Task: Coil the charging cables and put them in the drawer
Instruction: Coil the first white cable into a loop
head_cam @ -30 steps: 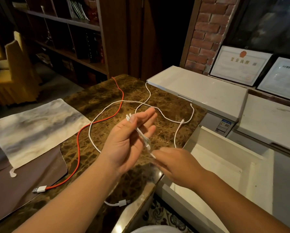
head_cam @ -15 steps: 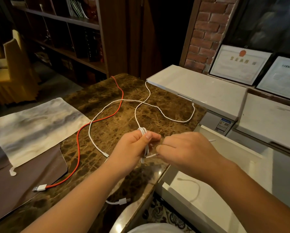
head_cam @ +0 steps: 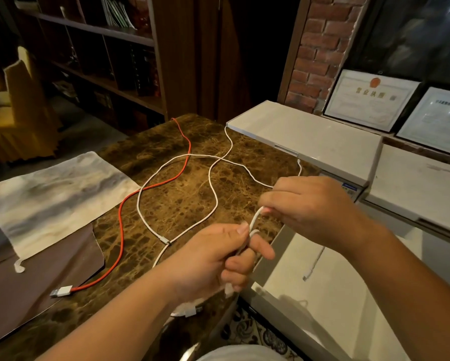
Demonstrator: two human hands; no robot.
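Dim room, marbled brown worktop (head_cam: 182, 204). The white cable (head_cam: 213, 194) was half-wound: left hand (head_cam: 213, 259) gripped the small coil, right hand (head_cam: 307, 204) pinched the strand, over the open drawer (head_cam: 309, 295). Loose loops crossed the red cable (head_cam: 119, 225), so pulling could've snagged it.

We see a counter (head_cam: 192, 204) of polished brown marble, veined and glossy at its near edge. The white cable (head_cam: 213, 194) and the red cable (head_cam: 122, 217) look smooth and rubbery, the red one ending in a white plastic plug with a metal tip. The placemat (head_cam: 49, 194) looks like matt cloth. The open drawer (head_cam: 296, 295) is smooth, pale and faintly shiny. Behind stand rough red brick (head_cam: 315, 61) and dark wooden shelves (head_cam: 109, 29).
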